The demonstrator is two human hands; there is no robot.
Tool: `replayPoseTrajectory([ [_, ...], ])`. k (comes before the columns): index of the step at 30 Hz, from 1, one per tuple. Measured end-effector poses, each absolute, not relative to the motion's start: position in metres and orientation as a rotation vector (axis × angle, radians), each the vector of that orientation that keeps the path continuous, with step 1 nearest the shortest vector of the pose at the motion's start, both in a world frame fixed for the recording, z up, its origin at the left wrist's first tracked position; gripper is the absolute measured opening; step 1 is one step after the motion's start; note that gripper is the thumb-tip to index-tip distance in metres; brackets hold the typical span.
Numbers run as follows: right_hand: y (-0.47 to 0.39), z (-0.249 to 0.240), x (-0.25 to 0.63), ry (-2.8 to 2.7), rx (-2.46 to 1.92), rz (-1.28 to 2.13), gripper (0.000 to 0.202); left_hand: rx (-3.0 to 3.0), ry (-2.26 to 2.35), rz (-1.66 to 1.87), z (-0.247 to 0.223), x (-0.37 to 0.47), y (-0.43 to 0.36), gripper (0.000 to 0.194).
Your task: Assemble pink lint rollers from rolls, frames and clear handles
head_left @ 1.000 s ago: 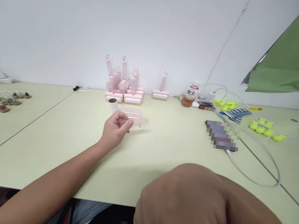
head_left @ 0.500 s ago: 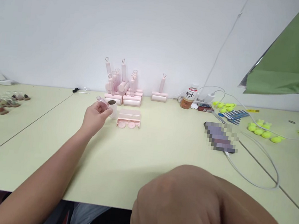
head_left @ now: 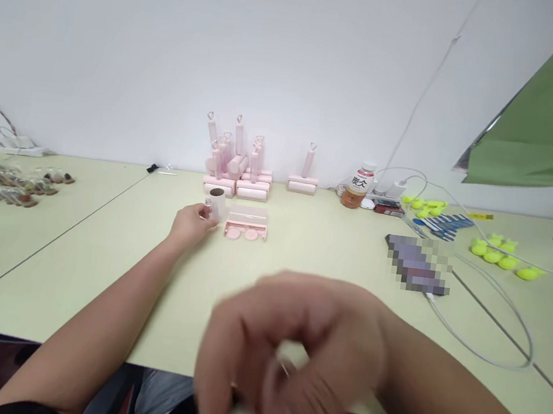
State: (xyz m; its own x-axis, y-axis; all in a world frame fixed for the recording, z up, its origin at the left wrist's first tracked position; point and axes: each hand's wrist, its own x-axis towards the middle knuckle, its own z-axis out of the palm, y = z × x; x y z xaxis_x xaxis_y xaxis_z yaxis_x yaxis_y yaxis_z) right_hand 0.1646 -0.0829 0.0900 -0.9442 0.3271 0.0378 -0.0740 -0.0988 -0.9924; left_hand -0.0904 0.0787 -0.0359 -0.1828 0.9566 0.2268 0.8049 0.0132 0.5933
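My left hand [head_left: 194,222] reaches out to the middle left of the table, fingers closed on a small clear pinkish plastic piece [head_left: 208,209] beside an upright white paper roll [head_left: 217,206] with a brown core. Just right of the roll lies an opened pink lint-roller case [head_left: 247,223], with two round discs at its front. Close to the camera, my right hand [head_left: 293,357] is blurred by motion over the table's front edge. Its fingers curl round something pale and pinkish that I cannot make out.
Several pink lint rollers [head_left: 252,190] stand by the wall, one [head_left: 302,184] apart. A drink bottle [head_left: 358,185], a phone [head_left: 415,264] on a white cable and yellow-green pieces [head_left: 495,251] occupy the right. Small wrapped items [head_left: 16,188] lie far left.
My left hand has brought the clear piece down and in beside the white roll. My right hand has turned and moved left, so its curled fingers now show. The view has shifted slightly.
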Motion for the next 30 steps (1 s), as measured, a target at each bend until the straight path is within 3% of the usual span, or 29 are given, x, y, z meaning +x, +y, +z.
replayPoseTrajectory([
  [2,-0.047,0.081,0.148,-2.019,-0.334,1.911,0.024,1.847,2.019,0.952,-0.037,-0.088,0.078,0.017],
  [6,0.033,0.058,0.12,-2.084,-0.846,1.031,0.014,1.889,1.997,0.94,-0.036,-0.083,0.077,0.018],
  [9,0.079,0.053,0.1,-2.134,-1.04,0.686,0.003,1.918,2.003,0.916,-0.038,-0.082,0.078,0.017],
  [13,0.11,0.056,0.072,-2.316,-1.067,0.44,0.019,1.929,1.979,0.905,-0.04,-0.081,0.078,0.016],
  [16,0.12,0.054,0.056,-2.427,-1.065,0.347,0.029,1.914,1.952,0.893,-0.041,-0.08,0.077,0.017],
  [21,0.128,0.042,0.048,-2.502,-1.072,0.338,0.024,1.894,1.961,0.871,-0.042,-0.079,0.08,0.018],
  [27,0.123,0.042,0.07,-2.332,-1.133,0.372,0.043,1.889,2.055,0.877,-0.046,-0.083,0.084,0.026],
  [30,0.117,0.042,0.097,-2.19,-1.195,0.409,0.041,1.911,2.06,0.804,-0.046,-0.084,0.086,0.025],
])
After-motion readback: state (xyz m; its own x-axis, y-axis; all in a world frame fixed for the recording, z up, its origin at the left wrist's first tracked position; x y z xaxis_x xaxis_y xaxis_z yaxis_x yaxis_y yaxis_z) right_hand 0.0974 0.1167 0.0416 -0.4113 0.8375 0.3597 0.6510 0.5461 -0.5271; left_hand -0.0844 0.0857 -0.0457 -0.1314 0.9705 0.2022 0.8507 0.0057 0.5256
